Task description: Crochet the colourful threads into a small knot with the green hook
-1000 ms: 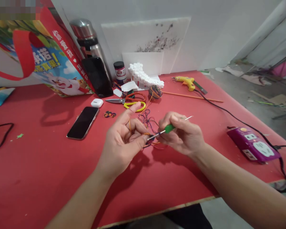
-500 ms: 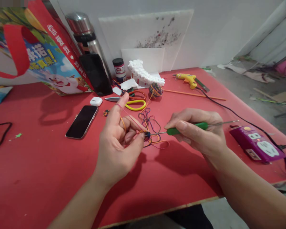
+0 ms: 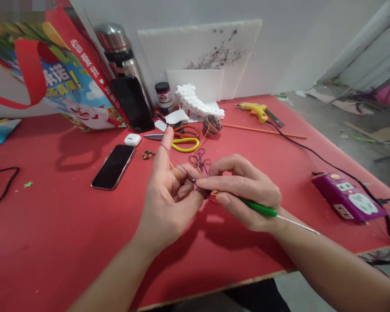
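My left hand [image 3: 169, 199] pinches a small dark piece of crochet work, mostly hidden by the fingers of both hands. A thin pink-and-orange yarn [image 3: 175, 158] runs over its raised index finger. My right hand [image 3: 247, 193] is closed round a crochet hook [image 3: 261, 208] with a green handle; its metal tip lies at the work, by my left fingertips, and a second metal end sticks out behind the hand. Beyond the hands a loose tangle of multicoloured yarn [image 3: 199, 161] lies on the table, leading to a yarn ball [image 3: 212, 125].
Scissors [image 3: 185, 144] with yellow and orange handles lie past my left hand. A phone [image 3: 113, 167] and white earbud case [image 3: 132, 139] are to the left. A yellow glue gun [image 3: 253, 110] and purple power strip [image 3: 349, 197] are to the right on the red table [image 3: 84, 242].
My right hand has moved left and closed in on my left hand, bringing the crochet hook's tip to the yarn. The handle now tilts down to the right. The camera view shifted slightly.
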Demonstrator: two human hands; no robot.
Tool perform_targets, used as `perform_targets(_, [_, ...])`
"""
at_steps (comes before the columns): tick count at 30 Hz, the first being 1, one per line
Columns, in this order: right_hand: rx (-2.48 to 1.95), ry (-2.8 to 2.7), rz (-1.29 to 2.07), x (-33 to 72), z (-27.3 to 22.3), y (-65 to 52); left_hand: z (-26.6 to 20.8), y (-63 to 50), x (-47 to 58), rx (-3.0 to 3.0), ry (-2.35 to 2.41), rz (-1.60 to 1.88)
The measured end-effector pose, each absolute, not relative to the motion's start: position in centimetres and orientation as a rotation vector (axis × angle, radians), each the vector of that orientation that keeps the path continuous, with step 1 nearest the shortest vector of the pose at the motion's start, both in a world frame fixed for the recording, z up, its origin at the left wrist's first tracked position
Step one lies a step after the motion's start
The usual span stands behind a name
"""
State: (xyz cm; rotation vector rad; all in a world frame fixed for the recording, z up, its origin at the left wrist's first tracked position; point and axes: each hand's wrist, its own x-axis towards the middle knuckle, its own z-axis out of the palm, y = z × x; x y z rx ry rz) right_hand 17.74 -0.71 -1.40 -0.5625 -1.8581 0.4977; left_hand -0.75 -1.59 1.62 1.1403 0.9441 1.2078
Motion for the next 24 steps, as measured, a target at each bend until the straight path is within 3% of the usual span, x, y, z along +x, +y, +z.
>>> perform_targets(13, [-0.601,-1.959,0.222,17.4,-1.5,-0.8,0.9,-1.0,-0.7,0.969,0.789,1.122])
perform_targets(24, [-0.507,-1.522,1.151,18.0,-1.4,-0.8,-0.2,0.3,-1.4,0.864,0.753,1.041])
